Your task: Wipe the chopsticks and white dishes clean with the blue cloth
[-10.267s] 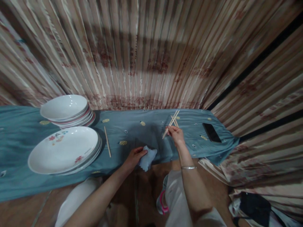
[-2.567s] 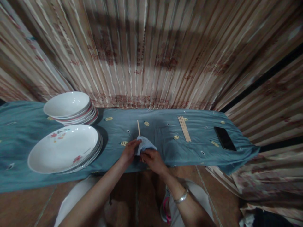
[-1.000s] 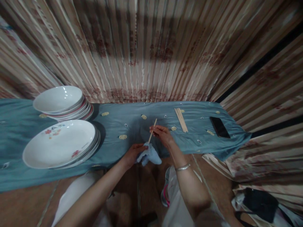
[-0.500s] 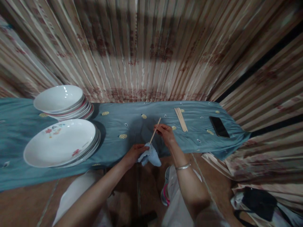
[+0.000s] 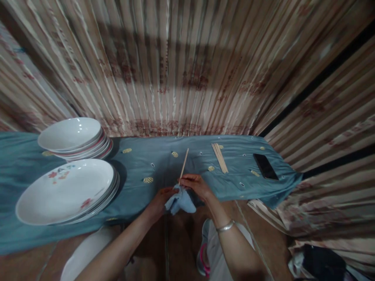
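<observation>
My left hand (image 5: 161,200) is closed on a light blue cloth (image 5: 182,201), which hangs in loose folds by the table's front edge. Out of the cloth a thin wooden chopstick (image 5: 184,164) rises, tilted slightly to the right; its lower end is hidden. My right hand (image 5: 195,185), with a silver bracelet at the wrist, pinches the chopstick just above the cloth, close beside my left fingers. A bundle of several chopsticks (image 5: 219,158) lies side by side on the table to the right.
On the left of the blue-green tablecloth (image 5: 137,166) stand a stack of white bowls (image 5: 70,134) and a stack of oval plates (image 5: 67,193). A black phone (image 5: 265,166) lies at the right. Pleated curtains (image 5: 175,78) hang behind. A black bag (image 5: 324,263) rests low right.
My right hand has moved down along the chopstick to the cloth. The chopstick stands more upright, with its top free. The whole scene sits slightly lower in view.
</observation>
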Demonstrator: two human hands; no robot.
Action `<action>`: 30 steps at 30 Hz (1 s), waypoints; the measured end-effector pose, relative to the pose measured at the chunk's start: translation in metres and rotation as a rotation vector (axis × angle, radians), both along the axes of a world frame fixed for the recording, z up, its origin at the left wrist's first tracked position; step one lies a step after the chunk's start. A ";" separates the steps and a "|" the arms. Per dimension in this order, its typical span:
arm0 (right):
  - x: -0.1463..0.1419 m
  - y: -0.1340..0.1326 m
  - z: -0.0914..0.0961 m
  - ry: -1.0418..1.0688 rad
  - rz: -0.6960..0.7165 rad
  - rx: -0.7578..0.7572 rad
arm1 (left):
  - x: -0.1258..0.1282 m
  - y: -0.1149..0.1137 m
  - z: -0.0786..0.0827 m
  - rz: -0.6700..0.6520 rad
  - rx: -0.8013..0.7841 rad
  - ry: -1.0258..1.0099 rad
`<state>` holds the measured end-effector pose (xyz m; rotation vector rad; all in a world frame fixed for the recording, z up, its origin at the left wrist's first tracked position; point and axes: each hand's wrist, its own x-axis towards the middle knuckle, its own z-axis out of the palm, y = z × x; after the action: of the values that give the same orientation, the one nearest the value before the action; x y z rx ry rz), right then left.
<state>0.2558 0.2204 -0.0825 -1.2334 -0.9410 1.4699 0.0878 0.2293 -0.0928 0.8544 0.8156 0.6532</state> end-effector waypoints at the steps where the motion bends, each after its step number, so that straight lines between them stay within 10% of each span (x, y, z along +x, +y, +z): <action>1: 0.000 -0.001 0.000 -0.001 -0.006 0.004 | 0.002 -0.001 -0.002 -0.022 -0.020 -0.003; 10: 0.031 0.016 -0.006 0.034 -0.386 0.079 | 0.010 -0.003 -0.006 -0.133 0.024 0.029; 18: 0.088 0.011 -0.014 -0.428 -0.636 0.149 | 0.010 0.003 0.010 0.006 -0.011 0.030; 24: 0.112 0.014 0.016 -1.444 -0.365 -0.204 | 0.013 0.000 0.021 0.045 -0.017 0.053; 30: 0.139 0.033 0.035 -1.673 -0.232 -0.355 | 0.014 0.003 0.003 0.048 -0.024 0.041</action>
<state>0.3948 0.2533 -0.0471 -2.7683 -1.4339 0.0953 0.1015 0.2328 -0.0902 0.8308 0.8809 0.6684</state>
